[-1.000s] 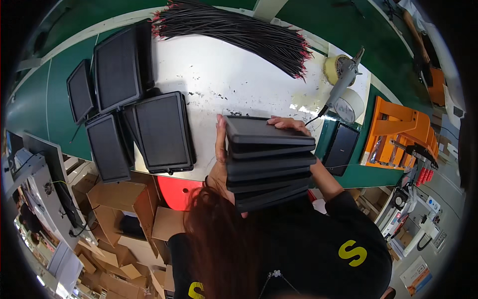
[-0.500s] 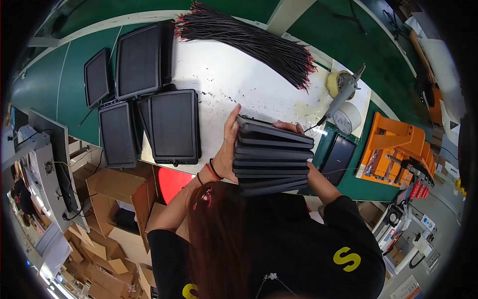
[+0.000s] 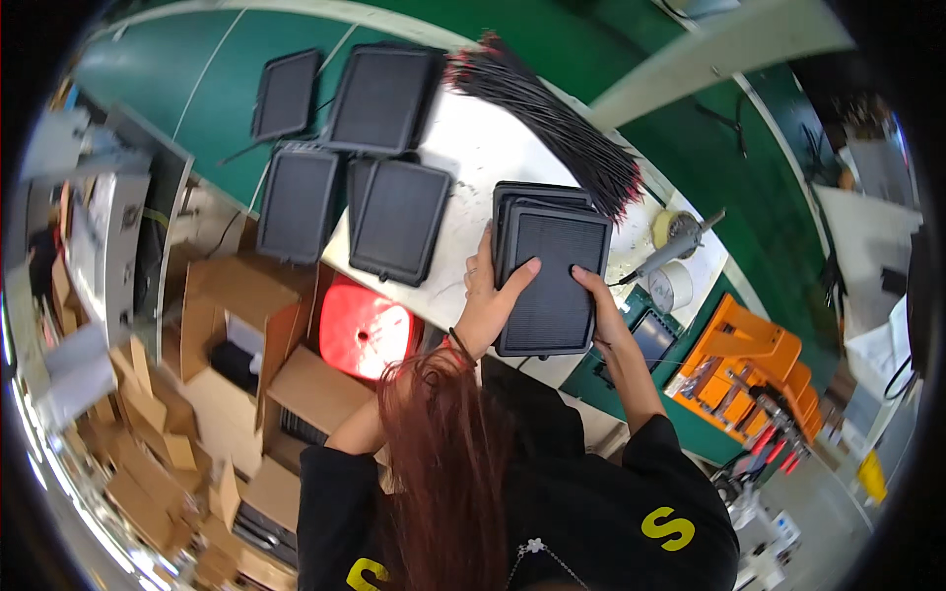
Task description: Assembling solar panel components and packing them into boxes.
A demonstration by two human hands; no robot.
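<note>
A stack of black framed panels (image 3: 554, 281), which look like small solar panels, is held in front of me over the near part of the white table. The top panel faces up and shows a finely lined surface. My left hand (image 3: 493, 297) grips the stack's left side, thumb on the top panel and fingers down the edge. On the right side, my right hand (image 3: 601, 303) holds it likewise, with its thumb on top and other fingers mostly hidden. More black panels (image 3: 399, 222) lie in piles to the left.
A bundle of black wires (image 3: 552, 123) with red ends lies behind the stack. To the right are a grey glue gun (image 3: 658, 261), tape rolls (image 3: 670, 286) and an orange rack (image 3: 739, 369). A red stool (image 3: 345, 320) and open cardboard boxes (image 3: 236, 295) stand at the lower left.
The stack was edge-on with its layers showing; now it is tipped so the top panel faces up. Both thumbs have come onto that panel. The whole view has turned and shifted.
</note>
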